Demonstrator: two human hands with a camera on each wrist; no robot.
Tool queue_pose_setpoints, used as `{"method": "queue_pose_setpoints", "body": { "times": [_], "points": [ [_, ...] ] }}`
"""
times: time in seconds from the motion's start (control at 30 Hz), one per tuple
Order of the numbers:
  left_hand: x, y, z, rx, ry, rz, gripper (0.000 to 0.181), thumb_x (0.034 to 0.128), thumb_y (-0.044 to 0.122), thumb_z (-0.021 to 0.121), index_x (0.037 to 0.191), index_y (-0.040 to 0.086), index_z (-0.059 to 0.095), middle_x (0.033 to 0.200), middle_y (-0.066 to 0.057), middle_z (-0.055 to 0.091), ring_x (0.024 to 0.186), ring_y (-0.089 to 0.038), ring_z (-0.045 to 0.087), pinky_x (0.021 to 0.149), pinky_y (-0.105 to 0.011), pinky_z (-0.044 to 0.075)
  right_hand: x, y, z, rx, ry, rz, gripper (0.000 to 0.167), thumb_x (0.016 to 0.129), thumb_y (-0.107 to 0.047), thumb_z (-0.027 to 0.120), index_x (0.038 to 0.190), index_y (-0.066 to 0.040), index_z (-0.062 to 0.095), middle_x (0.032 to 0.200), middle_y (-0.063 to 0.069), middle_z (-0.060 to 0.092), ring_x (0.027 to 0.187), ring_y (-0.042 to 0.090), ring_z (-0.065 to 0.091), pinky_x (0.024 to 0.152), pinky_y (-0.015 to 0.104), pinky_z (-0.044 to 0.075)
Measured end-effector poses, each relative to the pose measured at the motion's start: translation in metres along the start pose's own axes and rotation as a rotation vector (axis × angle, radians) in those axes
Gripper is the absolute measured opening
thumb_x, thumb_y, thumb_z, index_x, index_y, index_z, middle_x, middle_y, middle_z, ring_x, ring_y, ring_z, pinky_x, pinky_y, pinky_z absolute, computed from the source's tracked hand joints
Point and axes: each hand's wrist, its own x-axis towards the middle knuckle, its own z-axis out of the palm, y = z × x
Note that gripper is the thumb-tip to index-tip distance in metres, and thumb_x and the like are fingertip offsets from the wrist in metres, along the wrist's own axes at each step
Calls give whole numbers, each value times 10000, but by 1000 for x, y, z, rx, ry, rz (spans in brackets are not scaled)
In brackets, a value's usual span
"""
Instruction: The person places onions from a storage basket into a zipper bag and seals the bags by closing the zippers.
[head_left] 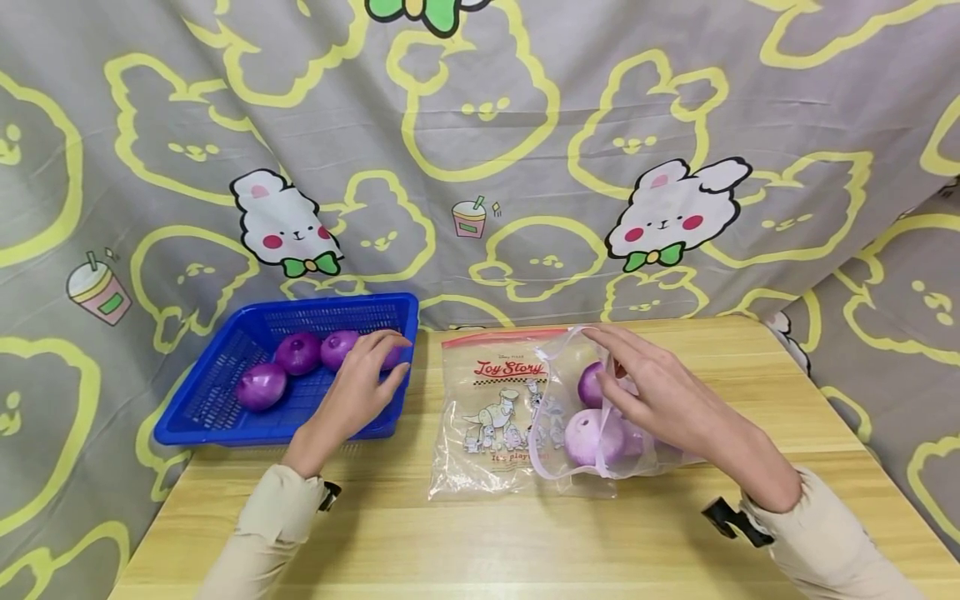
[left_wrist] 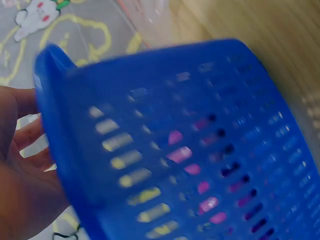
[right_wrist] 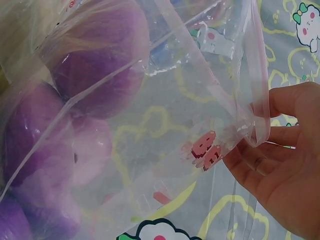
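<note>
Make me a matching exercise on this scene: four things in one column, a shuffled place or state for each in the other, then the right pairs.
Things
1. Left hand
2. Right hand
3. Blue basket
4. Red-topped bag

Places and states
A. Lies on the table, printed "Toy Story"
B. Stands at the left, with onions inside
C. Over the basket's right end
D. Grips the edge of a clear bag

Pairs: 1-C, 2-D, 3-B, 4-A

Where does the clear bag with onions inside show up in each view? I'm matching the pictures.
Head: clear bag of onions, right of centre, at the right hand.
Left wrist: not discernible there.
Right wrist: fills the left and centre.
Shared landmark: the patterned cloth, visible in all three.
</note>
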Motion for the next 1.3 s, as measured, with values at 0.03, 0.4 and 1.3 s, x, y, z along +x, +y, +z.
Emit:
{"method": "queue_pose_setpoints", "body": {
  "times": [0.03, 0.4, 1.3],
  "points": [
    [1, -4, 0, 0, -6, -13, 275, 877, 9, 701, 1149, 8, 663, 1234, -177, 614, 1186, -359, 541, 1012, -525, 415, 0, 0, 0, 0, 0, 0, 561, 930, -95, 633, 1460, -26, 461, 1487, 174, 468, 1322, 352, 494, 982, 481, 493],
    [8, -38, 4, 59, -114, -131, 386, 837, 13, 731, 1207, -24, 628, 1257, -262, 568, 1168, -440, 534, 990, -578, 425, 0, 1, 1, -9, -4, -18, 549, 941, -104, 628, 1459, -28, 463, 1489, 170, 465, 1072, 234, 607, 809, 361, 536],
    [16, -61, 10, 131, -398, -272, 730, 801, 60, 764, 1436, -53, 423, 1310, -376, 430, 1168, -568, 465, 995, -664, 379, -6, 5, 1, -25, -46, 12, 587, 933, -108, 638, 1477, -15, 436, 1499, 170, 454, 868, 154, 564, 802, 345, 509]
  ]
}}
